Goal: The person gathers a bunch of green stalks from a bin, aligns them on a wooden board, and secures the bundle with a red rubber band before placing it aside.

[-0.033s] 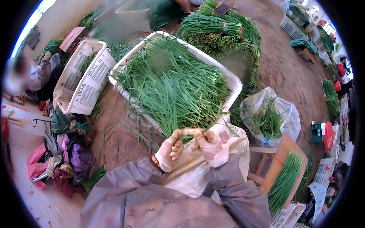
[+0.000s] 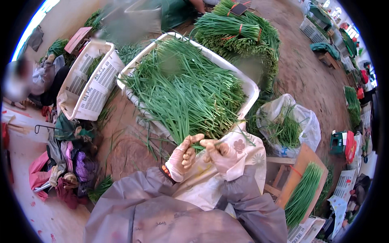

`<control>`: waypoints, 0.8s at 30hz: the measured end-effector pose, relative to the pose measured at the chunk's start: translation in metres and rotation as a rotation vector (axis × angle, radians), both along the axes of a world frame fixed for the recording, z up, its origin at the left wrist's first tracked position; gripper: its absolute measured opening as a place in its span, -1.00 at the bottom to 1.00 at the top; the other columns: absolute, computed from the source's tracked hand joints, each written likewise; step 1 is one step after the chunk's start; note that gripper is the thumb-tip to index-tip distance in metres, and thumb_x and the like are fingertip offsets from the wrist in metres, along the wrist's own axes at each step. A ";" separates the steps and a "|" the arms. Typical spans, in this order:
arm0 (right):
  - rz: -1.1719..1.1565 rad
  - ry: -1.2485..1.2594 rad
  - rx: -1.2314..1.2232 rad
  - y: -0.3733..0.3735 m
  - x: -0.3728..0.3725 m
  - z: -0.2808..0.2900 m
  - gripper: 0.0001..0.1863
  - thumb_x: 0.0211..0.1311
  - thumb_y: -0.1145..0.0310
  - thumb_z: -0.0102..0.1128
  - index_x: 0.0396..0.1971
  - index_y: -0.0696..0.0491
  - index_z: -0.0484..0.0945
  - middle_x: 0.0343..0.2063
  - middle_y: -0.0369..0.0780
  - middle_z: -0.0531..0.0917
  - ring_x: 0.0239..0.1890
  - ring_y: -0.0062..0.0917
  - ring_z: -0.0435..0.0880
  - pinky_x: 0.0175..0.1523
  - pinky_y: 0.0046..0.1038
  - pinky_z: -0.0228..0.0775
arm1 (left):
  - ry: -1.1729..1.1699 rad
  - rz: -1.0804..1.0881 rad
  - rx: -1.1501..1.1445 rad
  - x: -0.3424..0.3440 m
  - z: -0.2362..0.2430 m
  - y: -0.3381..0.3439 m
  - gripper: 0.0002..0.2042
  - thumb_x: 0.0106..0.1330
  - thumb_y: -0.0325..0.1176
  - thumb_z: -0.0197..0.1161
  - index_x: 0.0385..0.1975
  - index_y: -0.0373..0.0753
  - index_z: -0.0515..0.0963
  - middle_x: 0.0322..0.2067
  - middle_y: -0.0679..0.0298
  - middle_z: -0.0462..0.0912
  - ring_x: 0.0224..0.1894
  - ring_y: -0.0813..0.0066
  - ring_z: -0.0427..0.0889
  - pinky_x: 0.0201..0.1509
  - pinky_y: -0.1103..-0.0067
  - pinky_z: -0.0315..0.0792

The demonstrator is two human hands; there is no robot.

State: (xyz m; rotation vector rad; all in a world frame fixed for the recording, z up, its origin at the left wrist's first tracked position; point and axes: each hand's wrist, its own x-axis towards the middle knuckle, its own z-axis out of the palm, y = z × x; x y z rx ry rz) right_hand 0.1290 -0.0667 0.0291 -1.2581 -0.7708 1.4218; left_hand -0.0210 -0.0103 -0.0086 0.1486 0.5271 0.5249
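My left hand (image 2: 182,158), in a pale, dirt-stained glove with orange beads at the wrist, is closed on a small bunch of green chive leaves (image 2: 183,130) at the near edge of a white crate (image 2: 253,97) heaped with chives. My right hand (image 2: 221,158), also gloved, is just to its right, fingers curled beside some green blades; whether it grips them is hidden. Under both hands lies a cream flowered cloth (image 2: 253,162) over my lap.
Left are another white crate (image 2: 97,89), piled cloths (image 2: 65,170) and a seated person (image 2: 48,81). Tied chive bundles (image 2: 235,32) are behind; a plastic bag of chives (image 2: 287,125) and a wooden board (image 2: 304,158) with a bundle are right. Another person's leg (image 2: 197,6) shows at top.
My two hands' fingertips have drawn slightly apart, and my left index finger has risen a little. The surroundings look the same.
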 end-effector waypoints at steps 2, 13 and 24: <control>0.014 0.016 0.095 -0.007 -0.006 0.007 -0.77 0.16 0.35 -0.01 -0.26 0.17 0.46 -0.55 -0.29 0.55 -0.57 -0.72 0.47 -0.48 -0.71 0.30 | -0.130 -0.017 0.026 0.001 -0.002 0.007 -0.78 0.21 -0.13 -0.04 -0.41 -0.16 0.33 -0.73 0.41 0.29 -0.74 0.67 0.25 -0.74 0.76 0.13; -0.208 -0.227 0.045 0.039 0.104 -0.078 -0.64 0.18 0.08 -0.13 -0.36 0.10 0.43 -0.57 -0.23 0.53 -0.55 -0.64 0.49 -0.55 -0.65 0.30 | -0.245 0.334 -0.030 -0.040 -0.001 0.043 -0.79 0.24 -0.25 -0.06 -0.28 -0.23 0.38 -0.85 0.50 0.14 -0.87 0.76 0.09 -0.81 0.77 0.10; 0.057 -0.369 -0.366 0.096 0.052 -0.023 -0.75 0.21 0.20 -0.14 -0.38 0.09 0.39 -0.43 -0.30 0.50 -0.73 -0.70 0.44 -0.70 -0.70 0.28 | -0.005 0.333 -0.204 -0.043 -0.012 0.018 -0.70 0.23 -0.29 -0.03 -0.07 -0.23 0.32 -0.88 0.53 0.16 -0.88 0.77 0.08 -0.82 0.75 0.05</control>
